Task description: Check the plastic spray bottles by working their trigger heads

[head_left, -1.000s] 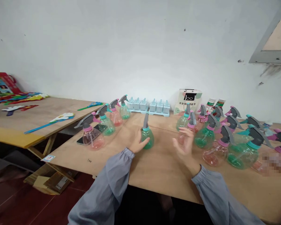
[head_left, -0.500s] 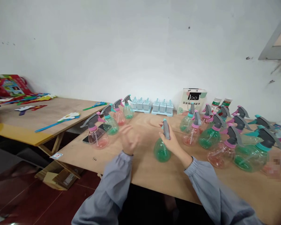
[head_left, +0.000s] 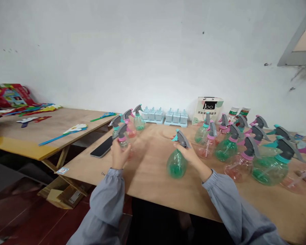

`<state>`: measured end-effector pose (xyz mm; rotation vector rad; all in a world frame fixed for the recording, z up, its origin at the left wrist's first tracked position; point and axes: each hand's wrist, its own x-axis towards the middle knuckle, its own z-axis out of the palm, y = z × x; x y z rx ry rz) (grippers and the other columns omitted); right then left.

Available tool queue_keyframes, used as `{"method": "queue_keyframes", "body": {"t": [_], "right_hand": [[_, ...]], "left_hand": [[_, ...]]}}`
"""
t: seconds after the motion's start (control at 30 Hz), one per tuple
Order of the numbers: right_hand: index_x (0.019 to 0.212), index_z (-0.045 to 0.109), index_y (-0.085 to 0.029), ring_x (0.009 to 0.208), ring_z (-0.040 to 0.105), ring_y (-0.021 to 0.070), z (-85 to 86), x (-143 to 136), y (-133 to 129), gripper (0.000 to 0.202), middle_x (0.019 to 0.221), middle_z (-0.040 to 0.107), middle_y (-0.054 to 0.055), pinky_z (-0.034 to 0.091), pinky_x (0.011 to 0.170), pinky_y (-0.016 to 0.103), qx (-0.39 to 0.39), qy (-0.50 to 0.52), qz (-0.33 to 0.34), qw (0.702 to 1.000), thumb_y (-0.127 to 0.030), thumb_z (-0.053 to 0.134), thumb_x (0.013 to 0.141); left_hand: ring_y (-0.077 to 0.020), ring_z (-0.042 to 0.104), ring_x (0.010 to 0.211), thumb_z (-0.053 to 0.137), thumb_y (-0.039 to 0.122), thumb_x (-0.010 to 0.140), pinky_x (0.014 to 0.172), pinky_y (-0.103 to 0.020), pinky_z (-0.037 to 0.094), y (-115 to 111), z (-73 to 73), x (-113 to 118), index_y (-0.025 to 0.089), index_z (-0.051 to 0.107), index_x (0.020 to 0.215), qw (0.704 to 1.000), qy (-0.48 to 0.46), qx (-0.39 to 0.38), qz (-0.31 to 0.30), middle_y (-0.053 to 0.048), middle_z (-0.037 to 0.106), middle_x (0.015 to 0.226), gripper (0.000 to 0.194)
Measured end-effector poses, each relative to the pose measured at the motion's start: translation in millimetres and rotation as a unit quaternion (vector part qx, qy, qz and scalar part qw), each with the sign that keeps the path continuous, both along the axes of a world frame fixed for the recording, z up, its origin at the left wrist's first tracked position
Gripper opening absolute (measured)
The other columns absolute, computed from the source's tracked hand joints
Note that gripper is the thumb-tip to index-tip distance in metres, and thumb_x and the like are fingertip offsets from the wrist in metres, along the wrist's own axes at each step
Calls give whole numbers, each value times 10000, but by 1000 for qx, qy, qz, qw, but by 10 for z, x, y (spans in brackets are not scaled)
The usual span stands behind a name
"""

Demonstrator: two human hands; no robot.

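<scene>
Spray bottle (head_left: 177,165) with green liquid and a teal collar stands on the wooden table (head_left: 153,173) in the head view, near the middle, and the right hand (head_left: 190,156) grasps it around the neck, just below the grey trigger head. The left hand (head_left: 120,153) has its fingers closed around a pink-collared spray bottle (head_left: 123,142), whose grey head rises above them; whether its base touches the tabletop is hard to tell. Just beside that hand lies a smartphone (head_left: 102,147), dark screen up. Beyond it stand a teal-collared sprayer (head_left: 116,128), partly hidden, a pink sprayer (head_left: 131,129) and a green sprayer (head_left: 139,123).

By the wall sit two pale blue ice-pop molds (head_left: 176,118), side by side, then a printed paper bag (head_left: 207,112) and two small label-wrapped bottles (head_left: 234,112). A cluster of pink and green trigger sprayers (head_left: 226,149) fills the right side of the table, to the right of the right hand. On the separate table (head_left: 58,119) at left lie colourful hand-shaped clappers (head_left: 75,128) and a red carry bag (head_left: 15,95). An open cardboard box (head_left: 63,197) rests underneath, on the floor.
</scene>
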<state>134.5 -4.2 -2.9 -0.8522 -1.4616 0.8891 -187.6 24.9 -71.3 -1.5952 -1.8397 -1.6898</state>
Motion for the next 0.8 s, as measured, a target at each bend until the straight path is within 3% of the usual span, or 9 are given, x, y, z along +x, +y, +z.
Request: {"method": "queue_keyframes", "body": {"t": [0.17,0.3,0.37,0.5,0.67,0.8], "right_hand": [[1017,736,-261,1055,696,266,173,46,-46,361,985,782,38,450,1052,448,-48,91,62,993,-395,737,682],[941,745,-242,1021,694,266,245,50,-47,333,920,778,44,474,999,418,-75,133,110,982,-368,730,633],[889,738,-245,995,689,257,267,47,-40,302,865,769,32,468,991,401,-79,141,125,979,-322,704,600],[764,704,-253,894,673,230,275,32,-53,235,800,743,6,484,915,370,-83,171,113,975,-255,669,531],[598,633,-229,652,590,176,229,16,-94,92,621,650,-12,451,653,307,-83,205,85,971,-231,600,511],[647,656,-241,729,630,192,237,19,-104,144,649,666,-16,482,760,319,-66,165,111,978,-224,604,513]], "left_hand": [[-344,577,1034,804,518,638,919,-491,459,146,114,774,190,571,950,997,41,-54,-38,-104,586,1015,509],[-285,614,983,758,482,716,876,-418,486,243,172,1097,191,563,980,989,-8,-47,-139,-73,617,971,439],[-256,632,952,718,457,766,848,-385,494,251,153,1142,190,561,992,984,-32,-34,-170,-65,631,952,384],[-258,641,971,722,447,764,850,-383,498,229,89,1110,200,566,1005,985,-45,-13,-164,-65,646,965,379],[-262,648,974,728,433,762,864,-406,513,248,70,1098,204,569,1007,983,-50,-24,-174,-64,651,965,371],[-257,643,1006,724,421,762,899,-416,509,277,69,1118,211,562,1049,980,-68,-32,-186,-58,653,1006,391]]}}
